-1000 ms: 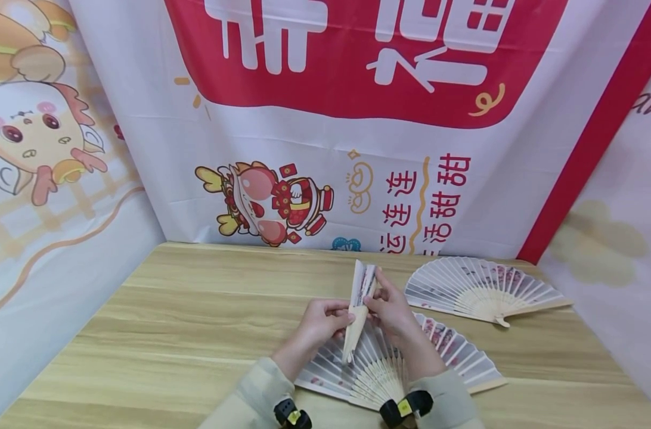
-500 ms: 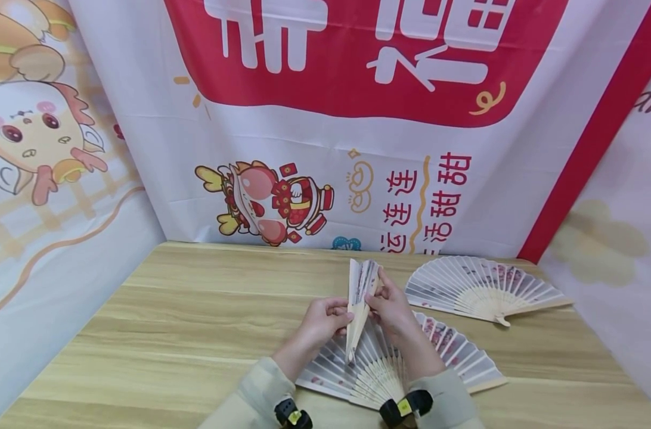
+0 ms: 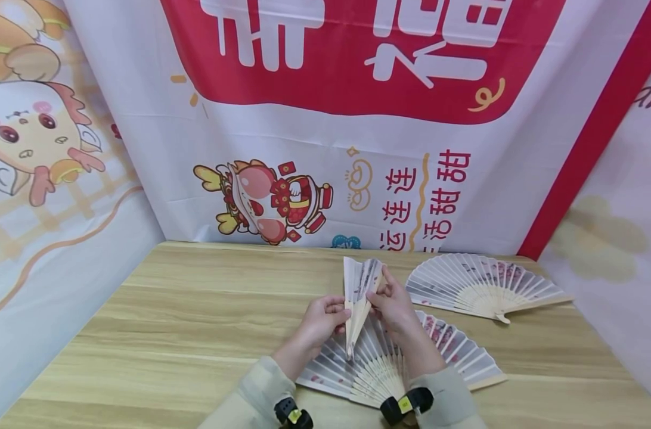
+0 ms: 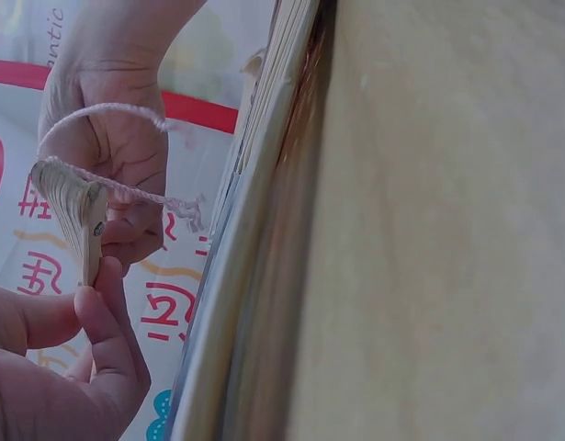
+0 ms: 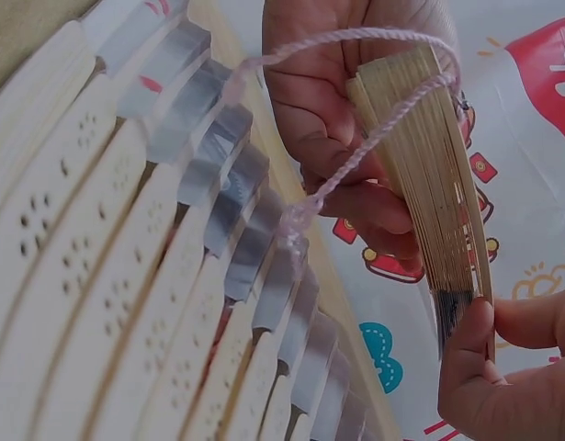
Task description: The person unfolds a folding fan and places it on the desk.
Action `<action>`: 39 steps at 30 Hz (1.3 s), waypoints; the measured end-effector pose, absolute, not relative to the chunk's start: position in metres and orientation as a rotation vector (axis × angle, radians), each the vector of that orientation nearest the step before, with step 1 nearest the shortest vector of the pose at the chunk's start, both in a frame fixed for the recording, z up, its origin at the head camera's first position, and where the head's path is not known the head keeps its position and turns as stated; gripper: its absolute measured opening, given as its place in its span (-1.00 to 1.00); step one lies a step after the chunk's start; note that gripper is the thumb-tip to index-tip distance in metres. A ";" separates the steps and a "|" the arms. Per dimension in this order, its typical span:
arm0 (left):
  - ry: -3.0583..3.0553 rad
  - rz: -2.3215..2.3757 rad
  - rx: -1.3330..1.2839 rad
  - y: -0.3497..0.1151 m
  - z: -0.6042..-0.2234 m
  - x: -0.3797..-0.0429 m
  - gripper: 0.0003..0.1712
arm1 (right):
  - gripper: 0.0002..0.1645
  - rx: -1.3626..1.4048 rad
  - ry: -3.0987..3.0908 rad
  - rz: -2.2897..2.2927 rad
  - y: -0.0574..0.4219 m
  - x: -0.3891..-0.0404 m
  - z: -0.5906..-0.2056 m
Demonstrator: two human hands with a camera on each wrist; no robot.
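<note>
Held upright between both hands is a folding fan [image 3: 363,283] with pale wooden ribs and a white printed leaf, spread to a narrow wedge. My left hand [image 3: 316,323] pinches its left outer rib between thumb and fingers. On the opposite side, my right hand [image 3: 396,308] grips the right outer rib, thumb in front. The bunched rib ends [image 5: 415,156] point toward me, and a pink twisted cord [image 5: 378,142] loops from them in the right wrist view. Beneath the hands an opened fan [image 3: 376,381] with pink flowers lies on the table, partly covered by the right forearm.
Another spread fan [image 3: 481,292] lies at the back right of the wooden table [image 3: 197,310]. A white and red printed banner [image 3: 304,131] hangs along the table's back edge. Printed cloths flank both sides. Each wrist wears a black strap [image 3: 406,405].
The held fan has spread a little wider, its left outer rib shifting left and the right one slightly right. Both hands keep their hold; the two fans on the table stay put.
</note>
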State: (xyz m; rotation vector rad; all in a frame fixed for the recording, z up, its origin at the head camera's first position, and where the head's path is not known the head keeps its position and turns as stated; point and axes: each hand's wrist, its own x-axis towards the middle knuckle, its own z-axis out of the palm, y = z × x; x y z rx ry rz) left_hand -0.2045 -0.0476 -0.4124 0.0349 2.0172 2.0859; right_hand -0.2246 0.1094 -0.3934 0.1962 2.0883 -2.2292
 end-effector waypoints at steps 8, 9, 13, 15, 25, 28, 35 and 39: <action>1.996 2.129 -0.001 -0.049 -0.413 -0.208 -0.51 | -0.02 0.238 2.100 -2.275 0.111 -0.225 -0.393; 1.997 2.131 -0.010 -0.049 -0.413 -0.208 -0.51 | -0.02 0.242 2.099 -2.282 0.111 -0.225 -0.393; 1.999 2.143 -0.037 -0.049 -0.414 -0.209 -0.48 | -0.02 0.250 2.097 -2.304 0.111 -0.226 -0.393; 1.996 2.150 -0.052 -0.049 -0.414 -0.208 -0.47 | -0.02 0.250 2.093 -2.316 0.111 -0.226 -0.394; 1.968 2.219 -0.083 -0.051 -0.413 -0.209 -0.45 | 0.02 0.289 2.065 -2.379 0.114 -0.226 -0.393; 1.959 2.240 -0.088 -0.051 -0.413 -0.211 -0.46 | 0.03 0.299 2.063 -2.392 0.115 -0.226 -0.392; 1.930 2.281 -0.111 -0.052 -0.414 -0.213 -0.47 | 0.03 0.347 2.066 -2.393 0.118 -0.227 -0.393; 1.927 2.303 -0.123 -0.053 -0.414 -0.213 -0.48 | 0.03 0.399 2.074 -2.391 0.119 -0.228 -0.391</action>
